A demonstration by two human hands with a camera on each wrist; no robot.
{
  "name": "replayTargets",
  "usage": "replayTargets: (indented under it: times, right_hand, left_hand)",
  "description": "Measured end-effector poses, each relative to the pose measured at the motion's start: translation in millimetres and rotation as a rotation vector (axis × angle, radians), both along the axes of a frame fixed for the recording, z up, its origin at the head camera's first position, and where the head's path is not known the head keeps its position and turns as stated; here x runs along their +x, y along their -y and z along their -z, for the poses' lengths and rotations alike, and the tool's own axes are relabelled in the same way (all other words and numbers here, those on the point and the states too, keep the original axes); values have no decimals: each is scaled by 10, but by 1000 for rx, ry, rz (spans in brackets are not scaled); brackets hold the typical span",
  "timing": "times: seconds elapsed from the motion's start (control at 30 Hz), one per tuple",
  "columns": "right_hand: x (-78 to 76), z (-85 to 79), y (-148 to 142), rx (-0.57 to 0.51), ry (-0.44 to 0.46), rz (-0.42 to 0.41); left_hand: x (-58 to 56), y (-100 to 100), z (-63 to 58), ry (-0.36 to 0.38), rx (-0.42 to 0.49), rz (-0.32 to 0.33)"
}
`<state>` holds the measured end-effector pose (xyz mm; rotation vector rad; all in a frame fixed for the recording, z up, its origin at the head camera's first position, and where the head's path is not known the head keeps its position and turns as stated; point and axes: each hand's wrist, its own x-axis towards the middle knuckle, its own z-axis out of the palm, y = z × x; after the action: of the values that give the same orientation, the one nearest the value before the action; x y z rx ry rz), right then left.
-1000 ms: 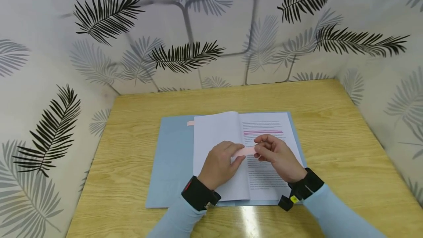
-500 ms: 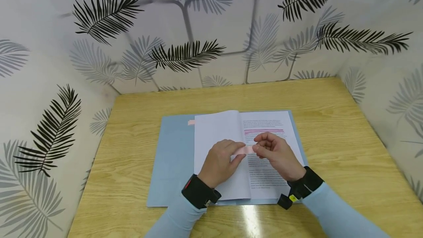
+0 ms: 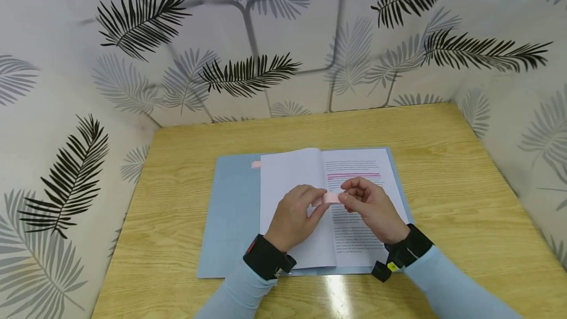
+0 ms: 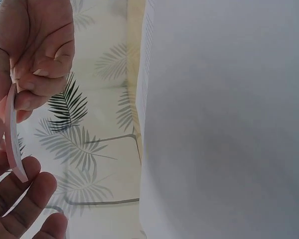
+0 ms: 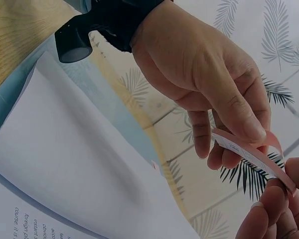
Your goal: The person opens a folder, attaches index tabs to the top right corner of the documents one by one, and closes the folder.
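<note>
A small narrow pad of pink sticky notes (image 3: 332,198) is held up over the open booklet (image 3: 288,240). My left hand (image 3: 294,218) pinches its left end between thumb and fingers. The right hand (image 3: 374,210) pinches the other end. Seen from the right wrist, a thin pink strip (image 5: 275,142) curls away from the pad (image 5: 251,152) near the right thumb. The left wrist view shows the pad (image 4: 13,139) edge-on and slightly bowed. On the booklet's right page, printed text has pink highlighted lines (image 3: 353,175); the right hand covers part of it.
Beneath the booklet lies a light blue folder cover (image 3: 228,210). A pink tab (image 3: 256,164) sticks out from the left page's edge. The wooden table (image 3: 460,201) meets leaf-patterned cloth walls (image 3: 283,38) at the back and sides.
The left fingertips have shifted slightly on the pad, and more of its flat pink face shows between the hands. The right hand has hardly moved.
</note>
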<state>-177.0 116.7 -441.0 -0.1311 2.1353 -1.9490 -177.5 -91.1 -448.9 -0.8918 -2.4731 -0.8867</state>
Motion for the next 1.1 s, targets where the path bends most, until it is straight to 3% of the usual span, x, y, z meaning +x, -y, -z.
replayTargets:
  times: [0.3,0.57,0.9,1.1]
  right_hand:
    - [26,-2,11,-13,18,8]
    - [44,37,32,-20,-7,-19]
    - [64,71,44,-52,6,-55]
    - [72,46,68,-58,54,-66]
  left_hand:
    - [14,11,38,21,80,-65]
    - [27,-1,28,-20,156,-99]
    - [42,-8,43,-40,165,-114]
    - [54,-7,57,-83,59,-73]
